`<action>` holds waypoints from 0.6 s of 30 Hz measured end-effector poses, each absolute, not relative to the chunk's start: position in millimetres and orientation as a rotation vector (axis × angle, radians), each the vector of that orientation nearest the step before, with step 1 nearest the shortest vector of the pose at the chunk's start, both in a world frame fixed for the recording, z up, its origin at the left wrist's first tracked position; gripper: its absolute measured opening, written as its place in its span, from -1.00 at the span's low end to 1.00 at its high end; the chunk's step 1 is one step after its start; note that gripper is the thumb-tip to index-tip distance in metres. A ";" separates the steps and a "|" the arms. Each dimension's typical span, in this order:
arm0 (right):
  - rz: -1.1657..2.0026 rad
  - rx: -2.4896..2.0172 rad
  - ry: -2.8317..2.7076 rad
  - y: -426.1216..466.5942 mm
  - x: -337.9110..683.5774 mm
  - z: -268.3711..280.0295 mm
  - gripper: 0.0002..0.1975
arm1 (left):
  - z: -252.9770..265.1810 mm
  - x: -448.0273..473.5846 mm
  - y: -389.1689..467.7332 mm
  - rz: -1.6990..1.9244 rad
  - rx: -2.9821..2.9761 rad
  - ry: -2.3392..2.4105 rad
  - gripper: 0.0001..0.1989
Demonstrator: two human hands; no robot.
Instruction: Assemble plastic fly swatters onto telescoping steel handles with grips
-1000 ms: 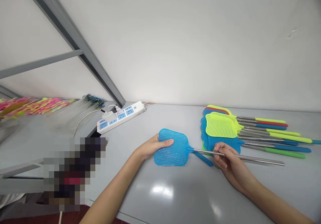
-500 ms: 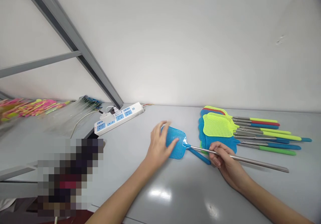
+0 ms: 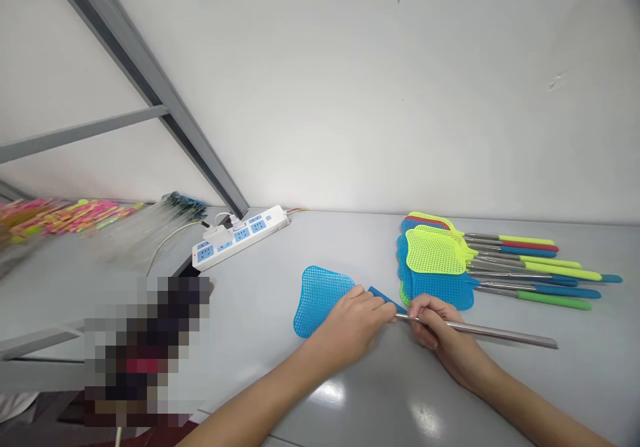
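Note:
A blue fly swatter (image 3: 320, 300) lies across in front of me, its meshed head to the left and its bare metal rod (image 3: 505, 335) pointing right. My left hand (image 3: 363, 323) is closed around the neck, hiding where head and rod meet. Further along, my right hand (image 3: 445, 330) is closed on the rod. Between the hands shows a short blue tube (image 3: 386, 299), which looks like a handle sleeve. One end of it meets my right fingertips; whether they pinch it I cannot tell.
Several fly swatters in yellow, blue, red and green, including a yellow one (image 3: 435, 252), lie piled at right. A white power strip (image 3: 245, 237) with plugs stands near the wall. Colourful sticks (image 3: 90, 217) and clear plastic bags (image 3: 135, 233) lie far left, beside a metal frame (image 3: 150, 80).
My left hand has moved from the mesh head to the neck and closed on it. The swatter has shifted left and slightly down, and my right hand has stayed on the rod.

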State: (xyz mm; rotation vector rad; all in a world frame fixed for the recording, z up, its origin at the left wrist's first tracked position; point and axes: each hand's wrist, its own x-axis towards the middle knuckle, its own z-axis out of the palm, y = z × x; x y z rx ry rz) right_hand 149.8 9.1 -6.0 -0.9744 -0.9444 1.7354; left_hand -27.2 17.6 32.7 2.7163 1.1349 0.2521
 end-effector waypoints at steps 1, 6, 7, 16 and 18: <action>1.729 -0.975 -0.911 9.1 150.5 -5.6 -0.87 | 34.1 -30.3 20.2 0.246 2.720 1.143 -0.82; 1.694 -1.010 -0.769 12.8 153.7 -4.0 -0.87 | 36.8 -48.3 32.6 0.240 2.720 1.193 -0.78; 1.688 -1.016 -0.757 13.5 153.6 -3.9 -0.88 | 36.9 -51.6 34.4 0.241 2.720 1.195 -0.77; 1.670 -0.945 -0.728 16.0 154.6 -7.5 -0.89 | 34.3 -54.5 34.8 0.257 2.720 1.200 -0.79; 1.665 -0.932 -0.722 16.8 155.4 -8.2 -0.89 | 32.7 -51.2 32.8 0.276 2.729 1.215 -0.80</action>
